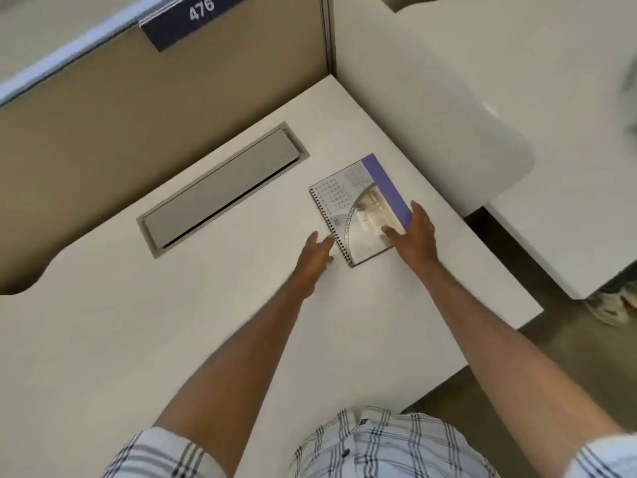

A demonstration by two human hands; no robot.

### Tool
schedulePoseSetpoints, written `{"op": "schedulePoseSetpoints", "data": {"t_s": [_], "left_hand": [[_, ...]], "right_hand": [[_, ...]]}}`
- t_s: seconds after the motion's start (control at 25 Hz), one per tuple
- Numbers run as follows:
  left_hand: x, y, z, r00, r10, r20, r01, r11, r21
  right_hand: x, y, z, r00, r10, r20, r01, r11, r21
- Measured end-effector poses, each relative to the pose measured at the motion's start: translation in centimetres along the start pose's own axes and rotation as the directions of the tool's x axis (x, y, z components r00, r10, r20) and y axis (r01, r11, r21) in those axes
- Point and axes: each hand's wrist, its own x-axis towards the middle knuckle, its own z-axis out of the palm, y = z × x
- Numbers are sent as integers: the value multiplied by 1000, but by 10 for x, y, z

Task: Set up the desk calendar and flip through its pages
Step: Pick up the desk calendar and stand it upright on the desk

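A spiral-bound desk calendar (pixel 358 205) lies flat on the white desk (pixel 172 322), its wire binding along the left edge and a purple band along the right edge. My left hand (pixel 315 253) rests on the desk beside the binding, fingers spread, fingertips just touching the lower left of the spiral. My right hand (pixel 413 232) lies on the calendar's near right corner, fingers apart, with the thumb on the cover and the fingers along the purple edge. Neither hand has lifted the calendar.
A grey cable-tray flap (pixel 220 188) is set into the desk to the left of the calendar. A tan partition (pixel 138 98) with a blue "476" label (pixel 196 15) stands behind. A second white desk (pixel 482 98) adjoins on the right, with floor beyond.
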Motion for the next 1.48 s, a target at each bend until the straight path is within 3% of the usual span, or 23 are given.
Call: {"op": "schedulePoseSetpoints", "data": {"t_s": [0.12,0.28,0.36,0.52,0.64,0.76,0.92,1.0,1.12,1.28,1.36,1.48], "left_hand": [[14,6,13,994,-102,26,105,982,-158],[18,7,15,981,-188,51,194,911,-365],[20,7,10,973,-219,70,227,872,-434],[23,5,-1,976,-209,60,215,886,-411],[17,-1,-10,992,-119,45,127,905,-406],[4,-8,-21,996,-51,74,79,884,-461],[-23,-22,-43,999,33,14,-26,944,-330],[-34,-27,-54,997,60,-39,-68,964,-257],[-56,-30,-78,993,106,-59,-114,982,-149],[-82,-36,-117,986,164,33,-165,986,16],[-95,-41,-136,978,190,80,-195,979,56],[-112,-52,-160,972,217,84,-223,973,59]], "right_hand": [[10,1,2,992,116,-38,-114,992,57],[16,3,8,986,156,-49,-156,988,0],[18,2,8,982,186,-33,-184,981,61],[20,2,0,970,239,43,-241,929,281],[3,3,-1,952,244,186,-304,830,467],[-28,7,11,921,285,266,-386,768,512],[-71,11,25,903,313,295,-428,722,544],[-84,7,23,920,298,254,-391,728,563],[-95,-13,8,964,251,86,-251,755,605],[-104,-42,-11,992,-26,-120,84,860,503],[-113,-55,-8,987,-146,-67,161,903,399],[-137,-64,17,967,-218,136,170,939,297]]}}
